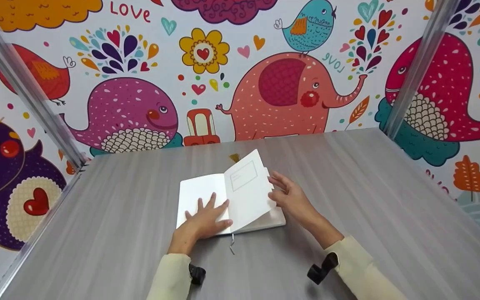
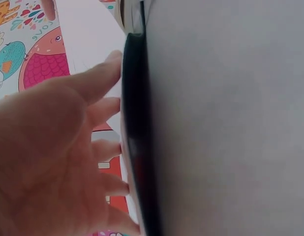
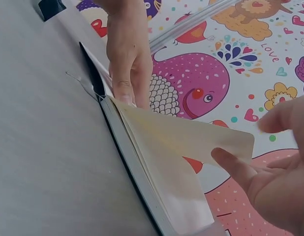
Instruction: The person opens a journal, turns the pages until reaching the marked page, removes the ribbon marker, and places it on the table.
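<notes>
An open notebook (image 1: 204, 189) with white pages lies on the table, its dark cover edge (image 3: 127, 162) showing in the right wrist view. My left hand (image 1: 206, 221) rests with spread fingers on the left page beside the fold. On the right side a leaf (image 1: 246, 196) with a printed rectangle stands raised at a slant. At its outer edge is my right hand (image 1: 294, 202), with a finger (image 3: 233, 167) touching the leaf and the thumb apart from it. More pages (image 3: 167, 187) lie beneath the raised leaf.
A thin ribbon bookmark (image 1: 232, 245) hangs from the near end of the fold. Behind the notebook a small gold tassel (image 1: 234, 157) shows on the grey table (image 1: 131, 233). Cartoon-printed walls (image 1: 206, 91) and metal posts (image 1: 415, 71) enclose the table. Black straps (image 1: 322, 268) circle both wrists.
</notes>
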The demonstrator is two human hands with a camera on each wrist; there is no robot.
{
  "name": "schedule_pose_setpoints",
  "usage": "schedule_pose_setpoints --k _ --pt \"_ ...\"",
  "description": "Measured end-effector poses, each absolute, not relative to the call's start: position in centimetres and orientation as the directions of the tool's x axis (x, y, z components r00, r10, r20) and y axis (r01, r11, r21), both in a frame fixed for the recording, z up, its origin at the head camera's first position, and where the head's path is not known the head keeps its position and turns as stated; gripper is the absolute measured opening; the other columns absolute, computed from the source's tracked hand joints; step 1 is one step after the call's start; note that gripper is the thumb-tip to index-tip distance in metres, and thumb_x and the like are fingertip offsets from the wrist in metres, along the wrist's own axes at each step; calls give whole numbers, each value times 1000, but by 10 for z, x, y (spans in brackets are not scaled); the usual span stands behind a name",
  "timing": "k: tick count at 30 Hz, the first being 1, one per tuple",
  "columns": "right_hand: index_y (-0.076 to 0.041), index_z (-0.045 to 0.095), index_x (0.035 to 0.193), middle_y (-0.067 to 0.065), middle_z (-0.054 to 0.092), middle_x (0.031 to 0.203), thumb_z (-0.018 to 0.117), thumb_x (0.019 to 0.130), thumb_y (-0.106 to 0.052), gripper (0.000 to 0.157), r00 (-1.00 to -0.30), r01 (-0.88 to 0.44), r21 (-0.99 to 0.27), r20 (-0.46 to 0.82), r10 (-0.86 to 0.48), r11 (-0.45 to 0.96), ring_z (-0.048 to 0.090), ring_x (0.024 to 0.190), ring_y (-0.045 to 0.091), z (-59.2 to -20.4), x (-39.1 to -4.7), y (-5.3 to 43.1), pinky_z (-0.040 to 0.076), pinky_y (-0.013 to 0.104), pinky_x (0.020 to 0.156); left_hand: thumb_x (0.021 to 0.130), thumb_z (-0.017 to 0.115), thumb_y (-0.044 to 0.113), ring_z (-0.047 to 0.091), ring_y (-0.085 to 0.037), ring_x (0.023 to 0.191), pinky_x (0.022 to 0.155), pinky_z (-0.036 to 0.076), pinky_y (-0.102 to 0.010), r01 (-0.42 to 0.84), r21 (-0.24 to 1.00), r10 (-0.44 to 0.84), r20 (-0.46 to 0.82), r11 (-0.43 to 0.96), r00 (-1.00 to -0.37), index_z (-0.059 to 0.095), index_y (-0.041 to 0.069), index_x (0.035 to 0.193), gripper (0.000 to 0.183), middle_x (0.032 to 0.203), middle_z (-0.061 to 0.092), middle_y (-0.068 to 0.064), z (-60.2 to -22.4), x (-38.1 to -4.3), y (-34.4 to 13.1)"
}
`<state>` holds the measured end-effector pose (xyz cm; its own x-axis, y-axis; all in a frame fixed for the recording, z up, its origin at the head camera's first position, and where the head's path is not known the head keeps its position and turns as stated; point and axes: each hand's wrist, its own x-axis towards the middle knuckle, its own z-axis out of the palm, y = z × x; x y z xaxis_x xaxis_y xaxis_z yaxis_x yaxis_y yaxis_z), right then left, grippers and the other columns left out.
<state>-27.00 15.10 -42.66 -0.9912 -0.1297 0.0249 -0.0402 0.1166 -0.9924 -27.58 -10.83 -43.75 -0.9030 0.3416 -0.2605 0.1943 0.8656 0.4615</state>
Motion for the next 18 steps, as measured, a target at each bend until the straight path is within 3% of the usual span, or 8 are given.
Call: schedule_pose_setpoints --k 7,13,18 --pt "-1 39 152 23 48 151 56 89 6 66 -997 -13 -991 3 -80 130 50 138 39 -432 -271 148 55 32 92 99 59 43 1 -50 154 111 2 -82 207 463 353 -253 862 -901 34 21 157 67 169 9 -17 -438 -269 -115" --pt "-4 45 150 21 52 148 58 90 3 62 -998 18 -993 -25 -55 120 55 133 35 -429 -270 147 55 32 93 99 60 37 7 -48 155 114 4 -78 211 482 350 -219 851 -911 38 15 155 64 168 13 -21 -434 -267 -123" --pt "-4 45 149 22 51 148 56 92 0 58 -997 9 -997 -15 -75 78 59 125 29 -426 -269 144 56 32 88 100 60 28 21 -46 152 119 18 -69 215 492 316 -131 844 -940 47 7 149 55 162 27 -27 -434 -266 -131"
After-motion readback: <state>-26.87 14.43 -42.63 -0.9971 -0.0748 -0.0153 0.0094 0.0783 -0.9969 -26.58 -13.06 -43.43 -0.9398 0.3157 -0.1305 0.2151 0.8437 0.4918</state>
